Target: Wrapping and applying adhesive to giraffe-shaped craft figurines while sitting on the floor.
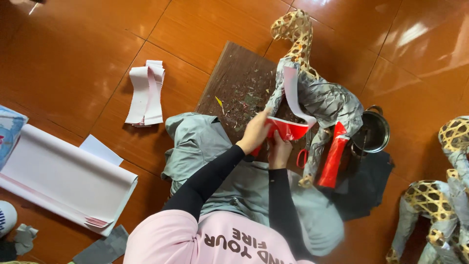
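Both hands, left hand (255, 133) and right hand (280, 150), pinch the red paper strip (289, 130) at six o'clock of the woven animal frame (317, 98); one leg is red, most remains grey.

Curved red paper strip (288, 129) against woven animal frame (317, 98)

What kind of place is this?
Probably a craft workspace on a tiled floor: a woven bamboo animal frame part-covered in paper, a scrap-littered brown wooden board, folded white paper sheets and more frames.
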